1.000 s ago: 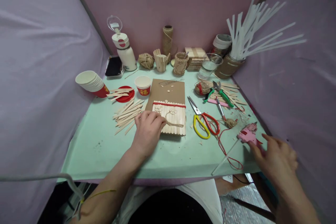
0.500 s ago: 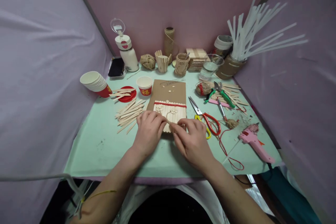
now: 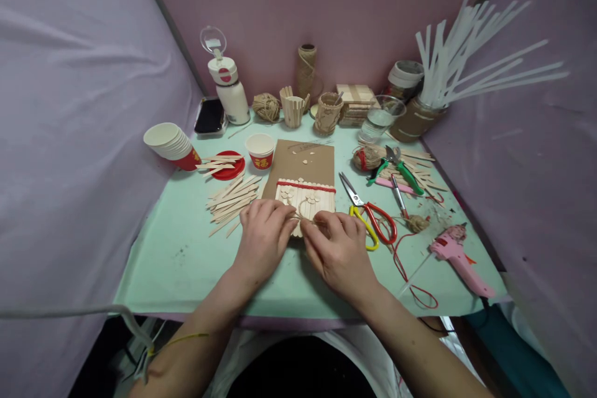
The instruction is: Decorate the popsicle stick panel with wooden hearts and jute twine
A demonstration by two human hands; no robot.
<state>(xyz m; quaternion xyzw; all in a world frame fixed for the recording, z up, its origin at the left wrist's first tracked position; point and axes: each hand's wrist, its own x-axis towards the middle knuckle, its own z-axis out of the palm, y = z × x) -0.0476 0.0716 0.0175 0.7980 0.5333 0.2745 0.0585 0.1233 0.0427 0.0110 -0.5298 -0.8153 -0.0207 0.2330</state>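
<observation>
Pale wooden craft sticks form a panel (image 3: 321,214) at the lower part of a brown cardboard sheet (image 3: 303,165); a red cord (image 3: 305,186) crosses its top and small wooden flower shapes (image 3: 310,198) sit on it. Over the panel, a thin piece of twine (image 3: 301,208) curves up from between my fingertips. My left hand (image 3: 265,230) pinches the twine from the left. From the right, my right hand (image 3: 336,245) pinches it too, thumb and index finger together. Both hands hide the panel's lower corners.
Scissors (image 3: 368,214), a pink glue gun (image 3: 459,258) and green-handled pliers (image 3: 398,168) lie on the right. Loose sticks (image 3: 233,205), a red-and-white paper cup (image 3: 260,150) and stacked cups (image 3: 170,146) are on the left. A glass of water (image 3: 377,121) stands behind.
My fingertips have drawn slightly apart, and more of the twine loop shows between them. The whole view has shifted a little; the panel stays under my hands.
</observation>
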